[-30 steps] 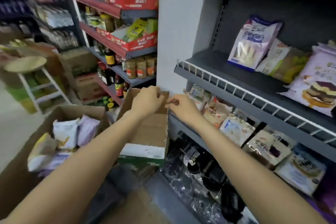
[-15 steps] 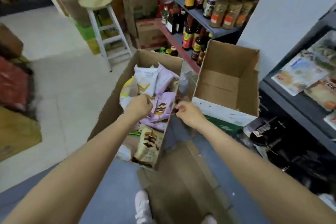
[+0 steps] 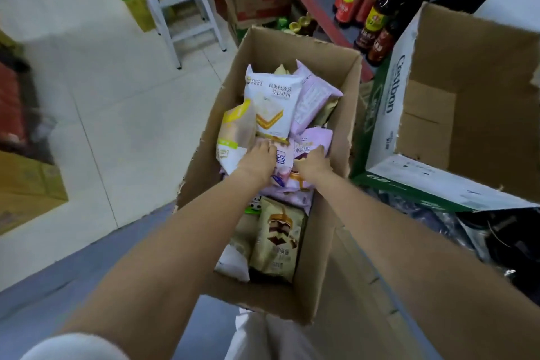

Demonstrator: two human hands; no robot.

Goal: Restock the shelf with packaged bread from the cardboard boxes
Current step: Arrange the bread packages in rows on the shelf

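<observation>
Box in use: the open cardboard box stands on the floor at the person's feet, packed with bread packets from its 12 o'clock end down to its 6 o'clock end.
Bread: a white packet with a layered-cake picture lies at the top of the pile, a yellow-green packet at its 8 o'clock, a beige chocolate-layer packet near the 6 o'clock end, and lilac packets heaped in the middle.
Left hand: the left hand rests knuckles-up on the lilac heap; its fingers dip into the packets, so I cannot tell whether they have closed on one.
Right hand: the right hand, just beside it at 3 o'clock, also lies on a lilac packet with fingers bent over the far edge; a real hold is not visible.
Second box: an empty carton sits at 2 o'clock, touching or nearly touching the full one.
Shelf: the bread shelf is out of view; bottles line a low rack at 1 o'clock.
Step, as I judge it: picking the next packets to lift out.
Risk: slick, air-filled wrappers may slide from a shallow hold and drop.
Risk: pulling from the middle may drag neighbours over the torn rim.
Risk: squeezing hard could crush the soft bread.
</observation>
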